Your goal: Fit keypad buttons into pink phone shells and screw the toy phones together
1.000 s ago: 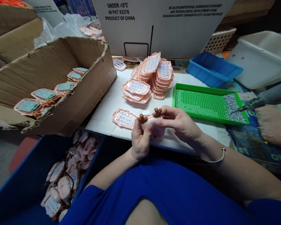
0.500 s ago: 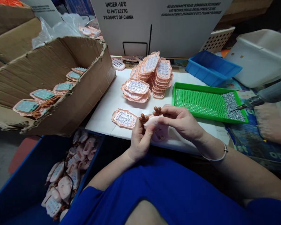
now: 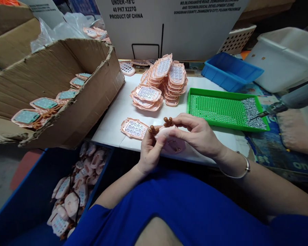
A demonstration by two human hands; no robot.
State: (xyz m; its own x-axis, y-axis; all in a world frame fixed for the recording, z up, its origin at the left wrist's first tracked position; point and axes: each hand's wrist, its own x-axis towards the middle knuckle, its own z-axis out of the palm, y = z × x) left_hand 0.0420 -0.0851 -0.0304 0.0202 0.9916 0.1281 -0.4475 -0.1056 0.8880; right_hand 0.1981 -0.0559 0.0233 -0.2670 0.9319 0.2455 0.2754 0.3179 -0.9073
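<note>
A pale pink plastic toy-phone shell with two brown antler-shaped knobs [image 3: 169, 138] is held between both hands just above the near edge of the white tabletop [image 3: 118, 112]; the left hand [image 3: 149, 153] is closed round its left end, thumb pressed on the face, and the right hand [image 3: 199, 135] pinches its upper right side with curled fingers; the step in hand is judged to be a fitting or check of the shell, though the underside is hidden; a careful turn or press would seem called for next, with the knobs kept clear. A pink keypad panel lying flat [image 3: 133, 128] sits just to the left; a green perforated plastic tray of small silver screws [image 3: 215, 111] lies to the right; stacked pink keypad panels [image 3: 164, 82] stand behind; open room is left mainly over the bare tabletop between these.
</note>
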